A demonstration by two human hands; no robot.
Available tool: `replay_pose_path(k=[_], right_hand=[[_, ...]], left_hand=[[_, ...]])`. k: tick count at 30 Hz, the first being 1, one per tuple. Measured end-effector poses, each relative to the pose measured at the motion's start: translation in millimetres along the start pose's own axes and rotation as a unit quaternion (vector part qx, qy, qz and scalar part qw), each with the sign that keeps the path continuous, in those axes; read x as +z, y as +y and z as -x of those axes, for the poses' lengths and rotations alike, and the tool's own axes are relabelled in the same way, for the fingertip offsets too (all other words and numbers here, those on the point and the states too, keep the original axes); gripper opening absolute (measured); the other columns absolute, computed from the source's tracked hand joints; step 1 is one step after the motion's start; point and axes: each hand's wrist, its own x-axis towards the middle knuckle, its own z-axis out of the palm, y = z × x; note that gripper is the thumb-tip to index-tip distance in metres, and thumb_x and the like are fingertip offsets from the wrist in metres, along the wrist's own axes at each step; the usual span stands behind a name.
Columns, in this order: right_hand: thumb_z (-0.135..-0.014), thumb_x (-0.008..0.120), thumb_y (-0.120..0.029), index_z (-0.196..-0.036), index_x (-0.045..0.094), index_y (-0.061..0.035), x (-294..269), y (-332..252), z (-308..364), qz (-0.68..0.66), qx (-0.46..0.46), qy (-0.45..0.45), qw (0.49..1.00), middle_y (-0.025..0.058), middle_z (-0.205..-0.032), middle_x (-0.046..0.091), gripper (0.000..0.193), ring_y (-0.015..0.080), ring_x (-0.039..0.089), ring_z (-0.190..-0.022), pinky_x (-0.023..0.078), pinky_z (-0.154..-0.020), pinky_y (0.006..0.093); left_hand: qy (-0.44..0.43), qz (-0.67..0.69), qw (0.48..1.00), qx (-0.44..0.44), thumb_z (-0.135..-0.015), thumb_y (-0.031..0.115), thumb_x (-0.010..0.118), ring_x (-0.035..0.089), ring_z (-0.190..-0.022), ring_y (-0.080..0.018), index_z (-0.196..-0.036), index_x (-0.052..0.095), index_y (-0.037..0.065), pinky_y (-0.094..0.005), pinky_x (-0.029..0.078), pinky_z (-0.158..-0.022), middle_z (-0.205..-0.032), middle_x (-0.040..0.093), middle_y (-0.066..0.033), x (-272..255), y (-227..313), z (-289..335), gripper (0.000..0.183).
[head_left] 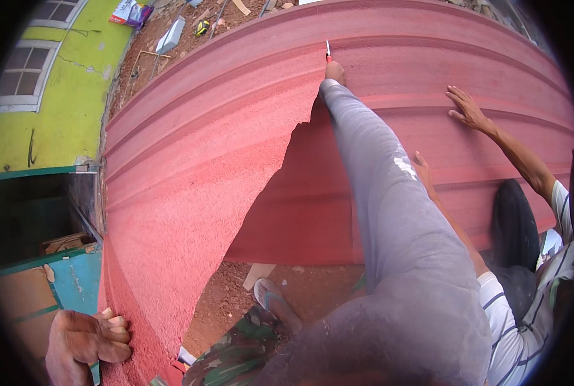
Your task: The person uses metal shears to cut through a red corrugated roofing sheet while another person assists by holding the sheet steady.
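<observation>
A cracked lime-green wall (74, 135) with white-framed paned windows (26, 74) stands at left, near a dark opening (26, 209) and turquoise panel (78, 276); reddish-brown earthen ground (226, 293) carries scattered wood scraps (259, 275) in daylight

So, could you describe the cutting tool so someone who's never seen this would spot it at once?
Find the big ribbed red metal sheet and follow its ragged cut edge up to the person's right hand, at the end of the grey sleeve. The snips poke out above that fist, red-handled and pale-bladed, the only tool on the sheet.
</observation>
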Motion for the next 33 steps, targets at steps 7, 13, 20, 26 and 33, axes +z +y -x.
replay_pose_path(k=[7, 13, 20, 26, 33], right_hand=[[-0.094, 0.06, -0.046, -0.106, 0.071, -0.0078, -3, -9, 11, -0.025, 0.032, -0.014, 0.999, 0.0154, -0.113, 0.07, 0.042, 0.0348, 0.066, -0.107, 0.054, -0.089, 0.0471], [-0.092, 0.065, -0.04, -0.111, 0.069, -0.0091, -7, -23, 3, 0.063, -0.039, -0.025, 0.997, 0.0129, -0.112, 0.07, 0.036, 0.0317, 0.066, -0.108, 0.055, -0.089, 0.0444], [-0.09, 0.07, -0.035, -0.11, 0.069, -0.0087, 3, -13, -1, -0.003, 0.01, -0.018, 1.0, 0.0126, -0.114, 0.07, 0.033, 0.0309, 0.067, -0.107, 0.055, -0.088, 0.0448], [-0.09, 0.068, -0.037, -0.109, 0.069, -0.0072, 8, -17, -7, -0.06, 0.04, -0.019, 0.997, 0.0147, -0.116, 0.069, 0.035, 0.0335, 0.066, -0.107, 0.054, -0.089, 0.0465], [-0.091, 0.067, -0.034, -0.11, 0.068, -0.007, 7, -13, -19, 0.016, -0.013, -0.039, 0.999, 0.0158, -0.115, 0.069, 0.033, 0.0343, 0.066, -0.107, 0.054, -0.09, 0.0469]], left_hand=[[0.042, -0.043, 0.998, -0.003, -0.085, 0.01, 0.062, 0.054, -0.081, -0.0183, -0.085, 0.053, 0.006, -0.032, 0.045, -0.08, -0.085, 0.055, -0.0085, 0, -47, 33, 0.01], [0.059, -0.022, 0.998, 0.004, -0.087, 0.014, 0.062, 0.054, -0.081, -0.019, -0.084, 0.053, 0.007, -0.0321, 0.044, -0.081, -0.086, 0.056, -0.0092, -9, -54, 37, 0.012], [0.059, -0.048, 0.995, -0.062, -0.086, 0.013, 0.061, 0.054, -0.081, -0.02, -0.084, 0.054, 0.006, -0.0336, 0.045, -0.083, -0.088, 0.056, -0.0107, -2, -36, 34, 0.01], [-0.111, -0.001, 0.993, -0.047, -0.077, 0.0, 0.057, 0.058, -0.072, -0.0205, -0.074, 0.06, 0.001, -0.0331, 0.048, -0.073, -0.074, 0.055, -0.0097, -22, -80, 44, 0.005], [-0.002, -0.053, 0.999, -0.009, -0.085, -0.012, 0.048, 0.062, -0.099, -0.0301, -0.107, 0.058, -0.005, -0.0405, 0.046, -0.096, -0.105, 0.062, -0.0205, 0, 6, -9, 0.025]])
